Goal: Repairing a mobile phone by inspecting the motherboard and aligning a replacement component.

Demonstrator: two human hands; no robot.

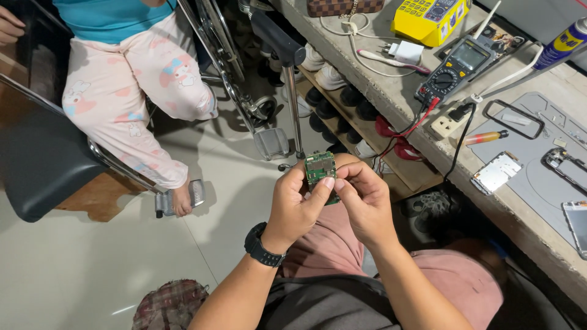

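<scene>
Pinched between both hands: a green circuit board (320,169), upright above the lap. Left hand (295,208), black watch (263,245) at the wrist, thumb pressed to the board's lower face. Right hand (365,205), fingertips closed on the right edge. To the right, a workbench (520,214) with a multimeter (455,67), screwdriver (485,137), yellow case (430,19). To the left, a wheelchair footrest (271,143) and a seated person's leg (131,116).

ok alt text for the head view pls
Both hands, left hand and right hand, hold a small green circuit board above the lap. To the right, a workbench carries a black multimeter and a grey mat.
</scene>
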